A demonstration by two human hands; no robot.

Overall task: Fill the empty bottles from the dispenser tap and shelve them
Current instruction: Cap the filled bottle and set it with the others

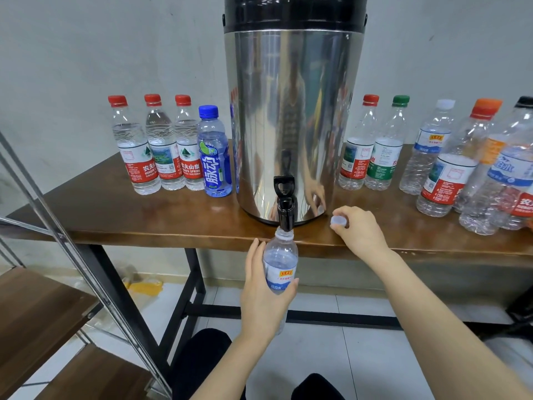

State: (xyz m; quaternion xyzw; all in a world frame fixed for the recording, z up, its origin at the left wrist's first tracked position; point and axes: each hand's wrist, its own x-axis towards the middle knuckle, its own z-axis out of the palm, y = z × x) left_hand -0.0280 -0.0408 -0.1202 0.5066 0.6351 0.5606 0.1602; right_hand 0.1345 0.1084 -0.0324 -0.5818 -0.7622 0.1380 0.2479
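Observation:
A tall steel dispenser (291,116) stands on the brown table (144,215), its black tap (285,206) hanging over the front edge. My left hand (259,295) grips an uncapped clear bottle (281,261) with a blue-and-white label, its mouth right under the tap spout. My right hand (357,229) rests on the table edge and pinches the bottle's pale cap (339,220). Whether water flows cannot be told.
Left of the dispenser stand three red-capped bottles (161,145) and a blue bottle (215,154). Several clear bottles (432,157) crowd the table's right side. A metal-framed shelf with wooden boards (37,319) stands at lower left. My knees show at the bottom.

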